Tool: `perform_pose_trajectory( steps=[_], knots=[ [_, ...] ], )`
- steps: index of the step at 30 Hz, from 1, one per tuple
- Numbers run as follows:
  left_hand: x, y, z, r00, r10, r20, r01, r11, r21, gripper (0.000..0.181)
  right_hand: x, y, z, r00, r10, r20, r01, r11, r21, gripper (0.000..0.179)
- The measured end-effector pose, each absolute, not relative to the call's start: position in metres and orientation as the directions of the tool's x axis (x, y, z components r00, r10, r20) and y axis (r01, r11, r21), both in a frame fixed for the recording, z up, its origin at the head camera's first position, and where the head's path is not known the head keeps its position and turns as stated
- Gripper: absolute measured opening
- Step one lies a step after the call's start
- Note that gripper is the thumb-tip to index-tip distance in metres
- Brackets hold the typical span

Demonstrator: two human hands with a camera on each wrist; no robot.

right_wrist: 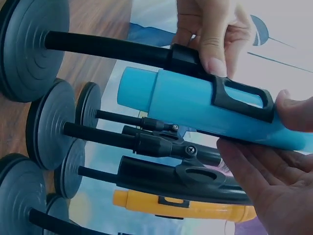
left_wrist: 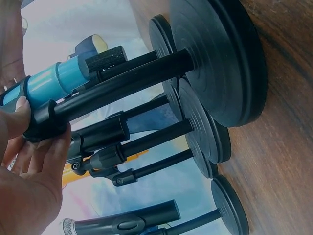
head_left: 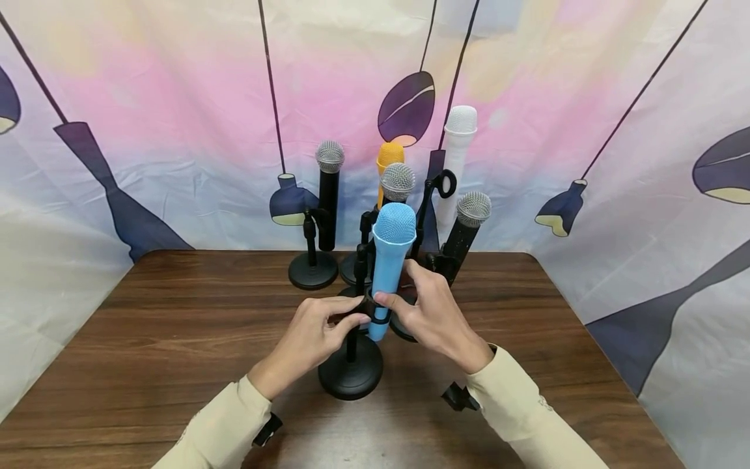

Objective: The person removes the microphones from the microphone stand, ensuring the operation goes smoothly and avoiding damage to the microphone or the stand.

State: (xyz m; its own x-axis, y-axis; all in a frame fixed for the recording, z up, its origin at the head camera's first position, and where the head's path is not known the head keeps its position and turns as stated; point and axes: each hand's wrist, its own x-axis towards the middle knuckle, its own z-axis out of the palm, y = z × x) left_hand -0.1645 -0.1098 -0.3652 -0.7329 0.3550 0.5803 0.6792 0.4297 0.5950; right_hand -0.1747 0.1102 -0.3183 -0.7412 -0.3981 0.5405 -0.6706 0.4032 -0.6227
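A light blue microphone point(head_left: 389, 260) leans in the black clip point(right_wrist: 266, 110) of a desk microphone stand point(head_left: 350, 374), near the middle of the table. My right hand point(head_left: 432, 316) holds the blue microphone's body, thumb on one side and fingers on the other, in the right wrist view. With thumb and fingers, my left hand point(head_left: 313, 329) pinches the stand's joint just below the clip. The lower end of the microphone sticks out beneath the clip, apart from the round base. In the left wrist view, the stand's black pole point(left_wrist: 127, 85) runs from this joint to its base.
Behind stand several other microphones on round-based stands: a silver-headed black one point(head_left: 329, 195) at left, a yellow one point(head_left: 389, 156), a white one point(head_left: 459, 140) and a tilted black one point(head_left: 463, 238) at right. The brown wooden table point(head_left: 176, 339) meets a patterned cloth backdrop point(head_left: 205, 130).
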Motion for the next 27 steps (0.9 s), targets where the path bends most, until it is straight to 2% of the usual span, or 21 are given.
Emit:
perform_pose_trajectory(
  steps=[5, 10, 13, 20, 27],
  knots=[
    [-0.1641, -0.1104, -0.3653, -0.732, 0.356, 0.581, 0.68, 0.434, 0.59, 0.035, -0.1753, 0.1134, -0.3174, -0.735, -0.439, 0.517, -0.664, 0.308, -0.681, 0.05],
    [-0.165, -0.1107, -0.3657, -0.732, 0.353, 0.583, 0.68, 0.427, 0.595, 0.035, -0.1763, 0.1124, -0.3162, -0.697, -0.441, 0.565, -0.715, 0.373, -0.592, 0.037],
    [-0.1649, -0.1107, -0.3657, -0.729, 0.354, 0.585, 0.683, 0.423, 0.595, 0.034, -0.1752, 0.1121, -0.3152, -0.687, -0.449, 0.571, -0.726, 0.417, -0.546, 0.035],
    [-0.1645, -0.1111, -0.3659, -0.731, 0.354, 0.583, 0.681, 0.432, 0.591, 0.035, -0.1778, 0.1136, -0.3163, -0.699, -0.468, 0.54, -0.706, 0.333, -0.625, 0.049],
    [-0.1646, -0.1107, -0.3662, -0.73, 0.357, 0.583, 0.682, 0.434, 0.588, 0.036, -0.1777, 0.1108, -0.3159, -0.679, -0.461, 0.571, -0.733, 0.381, -0.564, 0.035]
  ],
)
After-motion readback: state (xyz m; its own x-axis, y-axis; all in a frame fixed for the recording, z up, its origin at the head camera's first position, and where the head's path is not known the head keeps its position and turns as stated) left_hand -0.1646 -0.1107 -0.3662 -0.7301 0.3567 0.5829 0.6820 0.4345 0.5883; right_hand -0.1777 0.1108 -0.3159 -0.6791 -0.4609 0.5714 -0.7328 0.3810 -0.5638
